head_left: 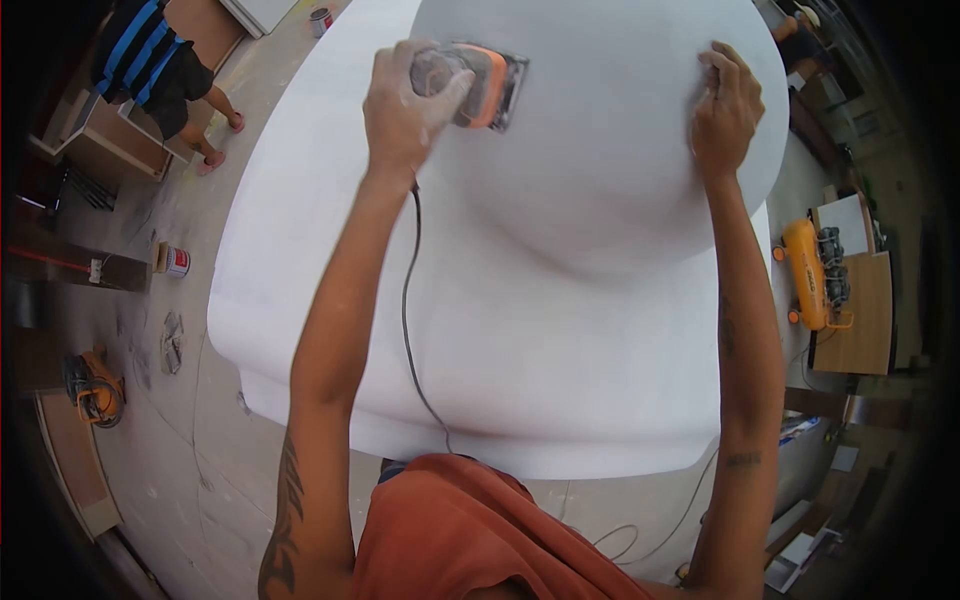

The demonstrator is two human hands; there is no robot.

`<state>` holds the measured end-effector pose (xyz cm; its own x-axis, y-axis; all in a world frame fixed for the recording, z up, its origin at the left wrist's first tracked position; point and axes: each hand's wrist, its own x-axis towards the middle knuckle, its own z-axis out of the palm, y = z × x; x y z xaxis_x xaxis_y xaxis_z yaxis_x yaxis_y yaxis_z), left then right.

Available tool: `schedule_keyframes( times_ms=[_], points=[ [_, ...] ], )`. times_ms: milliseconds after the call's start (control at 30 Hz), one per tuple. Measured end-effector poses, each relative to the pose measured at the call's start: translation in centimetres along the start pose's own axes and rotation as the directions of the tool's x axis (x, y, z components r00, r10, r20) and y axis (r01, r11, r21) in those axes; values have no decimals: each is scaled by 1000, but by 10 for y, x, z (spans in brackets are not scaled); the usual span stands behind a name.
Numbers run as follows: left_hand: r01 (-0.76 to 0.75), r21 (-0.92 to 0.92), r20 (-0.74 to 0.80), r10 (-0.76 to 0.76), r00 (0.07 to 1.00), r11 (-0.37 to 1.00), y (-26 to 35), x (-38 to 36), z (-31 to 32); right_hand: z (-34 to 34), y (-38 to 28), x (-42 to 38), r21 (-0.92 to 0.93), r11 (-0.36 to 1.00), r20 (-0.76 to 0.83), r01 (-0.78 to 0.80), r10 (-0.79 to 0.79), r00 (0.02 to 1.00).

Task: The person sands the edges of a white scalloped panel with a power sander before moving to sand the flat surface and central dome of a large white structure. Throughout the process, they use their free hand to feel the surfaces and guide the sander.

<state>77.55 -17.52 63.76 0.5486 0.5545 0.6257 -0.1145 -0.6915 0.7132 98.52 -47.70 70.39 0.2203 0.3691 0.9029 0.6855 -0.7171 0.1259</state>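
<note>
My left hand (408, 105) is wrapped round the body of an orange and black electric sander (487, 88), whose flat pad lies against a large rounded white form (590, 150). A dark cord (408, 290) runs from the sander down toward my waist. On the right side of the same form, my right hand (728, 112) rests against the curved surface with its fingers partly bent and no tool in it. Below the bulge spreads a wide white base (560, 340) with a stepped front edge.
A person in a striped shirt (145, 50) stands at upper left, near open wooden boxes. Paint cans (176, 262) and an orange machine (97, 392) are on the floor at left. A yellow air compressor (808, 272) is at right. Cords (690, 500) trail over the floor.
</note>
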Motion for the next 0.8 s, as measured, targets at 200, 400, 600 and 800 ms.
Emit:
schedule_keyframes(
  times_ms=[200, 400, 600, 800],
  points=[
    [-99, 116, -63, 107, 992, 988, 95, -90, 37, 2, 0, 4, 544, 821, -97, -174, 268, 958],
    [-307, 192, 12, 310, 951, 932, 152, -160, 73, -9, -3, -5, 799, 537, 43, -269, 396, 917],
    [-386, 153, 49, 383, 923, 910, 153, -132, 65, -28, 10, -11, 747, 608, 163, -268, 223, 961],
    [-309, 163, 62, 303, 951, 937, 101, -42, 19, -28, -3, -14, 138, 981, 119, 134, -151, 981]
  ],
)
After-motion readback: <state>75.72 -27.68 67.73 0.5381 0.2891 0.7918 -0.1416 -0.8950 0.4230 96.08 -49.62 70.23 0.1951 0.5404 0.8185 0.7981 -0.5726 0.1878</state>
